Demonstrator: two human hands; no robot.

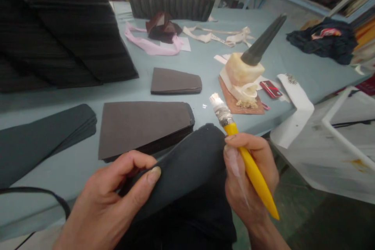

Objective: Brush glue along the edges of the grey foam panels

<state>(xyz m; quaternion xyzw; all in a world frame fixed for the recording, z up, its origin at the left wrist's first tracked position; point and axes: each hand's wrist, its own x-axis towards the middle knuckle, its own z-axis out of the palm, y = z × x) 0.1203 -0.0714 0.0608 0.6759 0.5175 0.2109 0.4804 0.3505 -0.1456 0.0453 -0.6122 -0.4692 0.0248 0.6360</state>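
My left hand (117,195) pinches the upper edge of a dark, flexible tapered piece (187,164) between thumb and fingers, at the near edge of the table. In my right hand (249,168) is a paintbrush (254,175) with a yellow handle, its whitish, crusted bristle end pointing up and away. The thumb and fingers close around the handle, beside the right end of the dark piece. Just behind the piece lies a stack of brown-grey tapered panels (143,125). A smaller stack of similar panels (175,81) sits farther back.
Dark fanned panels (47,136) lie at left, below a tall black stack (58,31). A cream block with a dark cone (246,70) stands right of centre on a brown board. Pink ribbon (152,47) lies behind. A white bin (331,156) stands right of the table (211,113).
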